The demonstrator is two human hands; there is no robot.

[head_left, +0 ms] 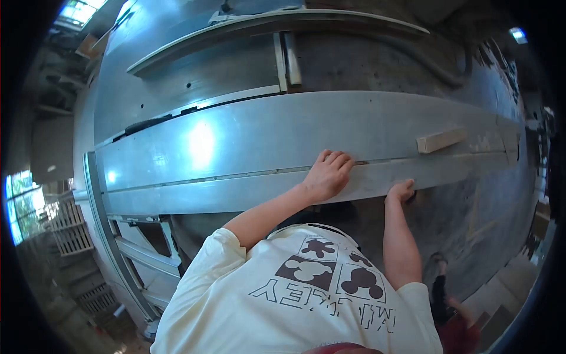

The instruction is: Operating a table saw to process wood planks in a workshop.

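Note:
A long, pale metal machine table [283,127] spans the view, with a narrow slot [247,175] running along its length. My left hand [330,175] rests on it over the slot, fingers curled downward; whatever lies under them is hidden. At the near edge of the metal, my right hand [402,190] is closed around the rim, its fingers partly out of sight. A short, light wooden block [441,141] lies on the table, beyond and to the right of my right hand.
Behind the table stands a long, curved-looking fence [277,19] with a crossing bar [284,62]. A metal side frame [147,256] is at the lower left. Another person [457,318] is at the lower right. Slatted pallets [69,227] stand far left.

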